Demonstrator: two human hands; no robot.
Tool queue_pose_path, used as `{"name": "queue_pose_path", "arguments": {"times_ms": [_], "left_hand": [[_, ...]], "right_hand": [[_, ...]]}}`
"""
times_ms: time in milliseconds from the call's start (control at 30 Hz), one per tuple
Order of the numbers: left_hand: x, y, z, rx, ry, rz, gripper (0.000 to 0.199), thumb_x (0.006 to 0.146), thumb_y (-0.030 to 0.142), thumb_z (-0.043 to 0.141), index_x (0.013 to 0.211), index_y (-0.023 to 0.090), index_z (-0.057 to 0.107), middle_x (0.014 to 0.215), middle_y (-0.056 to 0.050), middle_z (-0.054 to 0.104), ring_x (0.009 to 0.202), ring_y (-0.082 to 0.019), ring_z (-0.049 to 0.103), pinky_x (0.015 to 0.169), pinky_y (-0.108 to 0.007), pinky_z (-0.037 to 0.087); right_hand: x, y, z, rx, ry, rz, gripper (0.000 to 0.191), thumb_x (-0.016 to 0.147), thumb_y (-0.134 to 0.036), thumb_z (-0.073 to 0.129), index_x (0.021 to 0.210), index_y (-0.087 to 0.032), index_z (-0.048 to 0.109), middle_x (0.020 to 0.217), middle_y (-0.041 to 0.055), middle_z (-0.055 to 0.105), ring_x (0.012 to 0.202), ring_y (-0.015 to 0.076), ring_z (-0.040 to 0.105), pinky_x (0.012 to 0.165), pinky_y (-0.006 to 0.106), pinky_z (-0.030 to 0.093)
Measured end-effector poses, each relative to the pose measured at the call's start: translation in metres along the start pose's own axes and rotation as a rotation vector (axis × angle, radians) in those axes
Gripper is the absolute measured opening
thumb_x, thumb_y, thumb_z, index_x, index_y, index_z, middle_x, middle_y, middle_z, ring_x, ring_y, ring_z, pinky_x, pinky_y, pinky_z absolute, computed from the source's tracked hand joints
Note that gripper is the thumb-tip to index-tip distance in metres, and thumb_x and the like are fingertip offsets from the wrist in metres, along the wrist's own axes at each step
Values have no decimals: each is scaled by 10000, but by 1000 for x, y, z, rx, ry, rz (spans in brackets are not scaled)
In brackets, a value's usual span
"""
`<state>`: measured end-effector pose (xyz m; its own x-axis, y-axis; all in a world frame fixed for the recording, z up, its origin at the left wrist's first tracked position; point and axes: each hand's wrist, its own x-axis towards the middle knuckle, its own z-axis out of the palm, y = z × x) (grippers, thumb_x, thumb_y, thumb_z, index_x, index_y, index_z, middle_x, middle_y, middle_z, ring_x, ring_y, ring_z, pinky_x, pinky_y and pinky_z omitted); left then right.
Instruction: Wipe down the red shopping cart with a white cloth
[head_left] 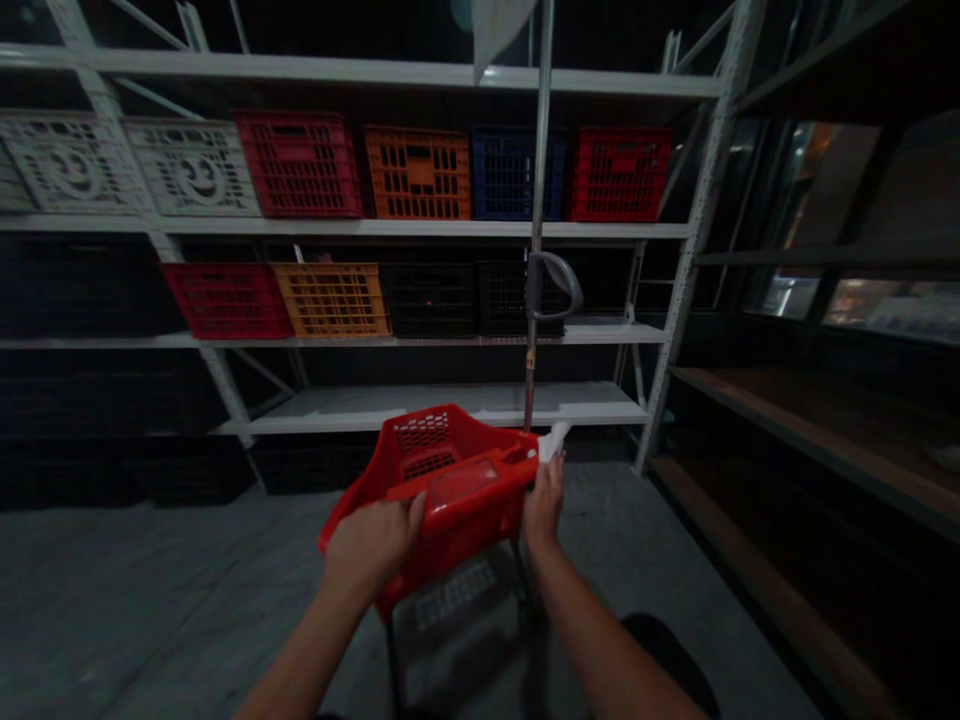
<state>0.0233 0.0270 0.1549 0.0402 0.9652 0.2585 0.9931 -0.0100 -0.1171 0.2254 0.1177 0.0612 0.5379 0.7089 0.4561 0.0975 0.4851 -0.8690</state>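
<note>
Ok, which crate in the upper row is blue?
The dark blue plastic crate, between the orange crate and the rightmost red crate; no other crate in that row is blue.

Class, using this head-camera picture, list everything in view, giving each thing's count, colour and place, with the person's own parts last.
shelving rack: 1, white metal, ahead
smiley-pattern crates: 2, white, top shelf, left
crates: 2, red, top shelf
crate: 1, orange, top shelf
crate: 1, blue, top shelf
lower crates: 4, one red, one orange, two black, next shelf down
pole: 1, grey, behind the basket
curved handle: 1, grey, on the pole
wooden shelves: dark brown, right
floor: grey, below
shopping basket: 1, red, centre, tilted
white scrap: 1, white, at the right hand
left hand: 1, on the basket's near edge
right hand: 1, at the basket's right corner
</note>
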Motion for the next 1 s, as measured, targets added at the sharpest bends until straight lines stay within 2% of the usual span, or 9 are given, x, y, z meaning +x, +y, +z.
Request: {"name": "queue_pose_path", "arguments": {"times_ms": [100,233,400,500,667,733,833,933,1000], "left_hand": [[0,-3,0,-2,-18,11,658,871,477,105,809,130,660,722,-148,672,723,-287,644,612,-369,450],[-1,-16,0,-25,-43,32,664,864,515,109,804,158,666,749,-131,685,732,-265,647,636,-351,443],[-7,-45,2,-59,-41,74,666,864,527,105,814,176,669,807,-108,697,778,-239,644,691,-332,434],[-9,-64,5,-74,-48,101,647,862,531,121,836,193,672,841,-87,702,792,-227,641,704,-318,428],[-3,-99,14,-98,-51,160,614,870,518,134,927,213,664,926,-72,695,851,-235,633,734,-341,436],[0,-112,16,-81,31,185,563,873,492,179,929,211,664,961,-72,684,911,-234,614,823,-371,416],[1,-116,15,-16,319,105,449,856,444,284,951,202,650,1063,-94,636,1020,-262,550,956,-484,310],[-8,-86,9,-63,562,49,394,854,398,324,968,166,621,1096,-117,595,1014,-260,527,952,-490,319],[-17,-50,5,-173,605,187,351,868,364,326,937,174,612,1062,-90,604,997,-219,527,966,-431,333]], "right_hand": [[-28,-4,2,-43,30,-11,598,884,-414,260,1371,-67,265,1474,125,108,1355,193,104,1087,342,157],[-2,-6,0,49,39,91,616,850,-426,301,1353,-72,306,1447,134,217,1330,210,212,1069,354,204],[51,-10,-13,253,-348,387,521,673,-453,562,1066,-115,609,1054,129,644,971,283,593,842,399,447],[56,-17,-21,292,-537,419,420,577,-400,684,916,-151,669,906,83,690,835,256,635,766,369,473],[56,-24,-22,338,-849,392,439,585,-333,720,981,-162,636,948,59,679,824,210,633,785,342,462],[56,-21,-16,318,-881,343,433,561,-311,737,954,-159,633,925,52,681,830,212,628,801,350,458],[51,-13,-4,269,-871,243,417,569,-336,737,930,-163,623,891,38,677,822,210,621,803,351,456],[37,-5,5,261,-834,170,423,616,-382,708,964,-167,601,910,37,664,816,202,613,784,333,459],[24,-3,8,278,-808,147,423,647,-404,684,985,-170,584,929,43,656,824,201,608,782,326,460]]}}
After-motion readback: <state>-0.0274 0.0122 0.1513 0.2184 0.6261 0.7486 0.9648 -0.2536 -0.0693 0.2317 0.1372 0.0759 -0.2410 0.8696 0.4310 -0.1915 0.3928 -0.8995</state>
